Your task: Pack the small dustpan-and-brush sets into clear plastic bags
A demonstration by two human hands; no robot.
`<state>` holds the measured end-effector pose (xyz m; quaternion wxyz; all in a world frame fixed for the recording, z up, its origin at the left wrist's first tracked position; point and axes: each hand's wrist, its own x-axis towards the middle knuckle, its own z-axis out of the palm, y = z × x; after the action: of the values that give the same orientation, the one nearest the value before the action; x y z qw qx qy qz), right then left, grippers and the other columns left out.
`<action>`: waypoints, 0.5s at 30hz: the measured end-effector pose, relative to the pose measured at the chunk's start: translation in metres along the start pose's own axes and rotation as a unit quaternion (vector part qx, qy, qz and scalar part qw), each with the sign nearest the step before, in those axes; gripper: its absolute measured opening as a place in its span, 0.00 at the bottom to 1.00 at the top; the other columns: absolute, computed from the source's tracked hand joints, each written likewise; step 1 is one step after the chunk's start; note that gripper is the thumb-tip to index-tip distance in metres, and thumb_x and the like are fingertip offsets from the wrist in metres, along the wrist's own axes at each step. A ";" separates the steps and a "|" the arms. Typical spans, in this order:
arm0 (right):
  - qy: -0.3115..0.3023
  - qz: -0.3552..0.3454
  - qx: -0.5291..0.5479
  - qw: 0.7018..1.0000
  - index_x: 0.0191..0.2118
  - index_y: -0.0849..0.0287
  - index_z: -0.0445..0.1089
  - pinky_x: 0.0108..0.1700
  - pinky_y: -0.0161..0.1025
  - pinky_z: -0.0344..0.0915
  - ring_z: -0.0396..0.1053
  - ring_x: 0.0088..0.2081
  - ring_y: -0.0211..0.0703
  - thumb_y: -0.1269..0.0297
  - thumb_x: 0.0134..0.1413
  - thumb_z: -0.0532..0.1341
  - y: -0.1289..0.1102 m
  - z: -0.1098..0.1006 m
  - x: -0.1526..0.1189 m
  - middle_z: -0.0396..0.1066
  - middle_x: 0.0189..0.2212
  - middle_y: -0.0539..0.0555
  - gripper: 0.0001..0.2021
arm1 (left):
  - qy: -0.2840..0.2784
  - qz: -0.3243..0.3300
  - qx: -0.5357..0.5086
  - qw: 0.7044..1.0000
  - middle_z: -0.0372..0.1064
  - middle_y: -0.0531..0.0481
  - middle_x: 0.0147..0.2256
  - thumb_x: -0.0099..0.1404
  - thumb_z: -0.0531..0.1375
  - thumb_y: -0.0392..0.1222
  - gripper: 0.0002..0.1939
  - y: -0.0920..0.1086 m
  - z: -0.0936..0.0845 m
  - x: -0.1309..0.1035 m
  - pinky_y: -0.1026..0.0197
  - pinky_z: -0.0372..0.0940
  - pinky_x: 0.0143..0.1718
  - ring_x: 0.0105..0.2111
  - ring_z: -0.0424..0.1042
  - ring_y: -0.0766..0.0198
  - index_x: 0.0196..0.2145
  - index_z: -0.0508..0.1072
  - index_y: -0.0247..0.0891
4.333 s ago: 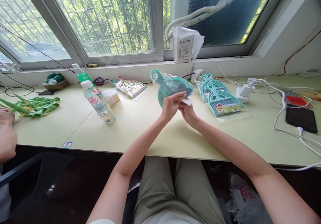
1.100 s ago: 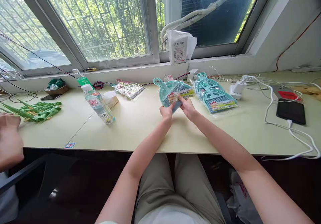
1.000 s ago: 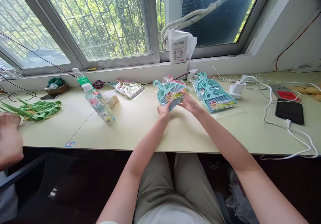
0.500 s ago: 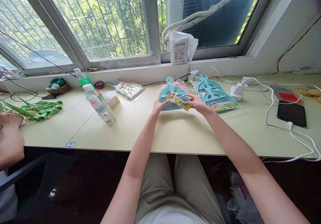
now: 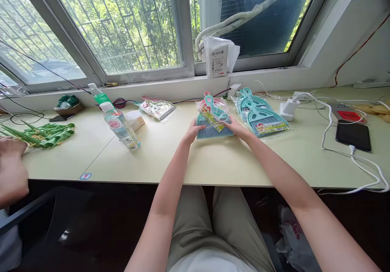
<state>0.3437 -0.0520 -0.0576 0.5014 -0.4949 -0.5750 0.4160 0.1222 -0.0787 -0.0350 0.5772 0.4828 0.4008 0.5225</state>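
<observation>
A teal hand brush and dustpan set (image 5: pixel 210 133) in clear wrapping, with a yellow printed label, is between my two hands above the table. My left hand (image 5: pixel 192 131) grips its left edge, and my right hand (image 5: pixel 237 126) holds the right edge. Something pink in clear wrap shows behind its handle. Close by my right hand lie more wrapped teal brush and dustpan sets (image 5: pixel 264 115), overlapping each other. Farther left, a flat clear packet (image 5: pixel 157 108) with pale and pink contents rests near the back.
Two bottles (image 5: pixel 119 126) and a tissue pack (image 5: pixel 134 120) stand left of my arms. At far left, another person's hand (image 5: pixel 12 148) is beside green leaf strips (image 5: pixel 50 136). White cables, a charger (image 5: pixel 288 109) and a phone (image 5: pixel 353 136) occupy the right side.
The set between my hands has turned, so its label now slants more steeply and sits farther left. More of the bristles and the pink item behind show.
</observation>
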 end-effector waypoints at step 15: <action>-0.049 0.010 0.029 0.998 0.55 0.54 0.70 0.65 0.55 0.56 0.58 0.64 0.57 0.70 0.25 0.77 -0.011 -0.008 -0.003 0.66 0.60 0.57 0.42 | -0.049 -0.023 -0.025 0.998 0.77 0.47 0.38 0.44 0.74 0.39 0.25 0.005 -0.013 0.000 0.56 0.64 0.49 0.38 0.75 0.59 0.40 0.72 0.36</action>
<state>0.3494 -0.0573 -0.0458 0.4828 -0.4649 -0.5817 0.4609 0.1085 -0.0772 -0.0332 0.6199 0.4840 0.3700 0.4945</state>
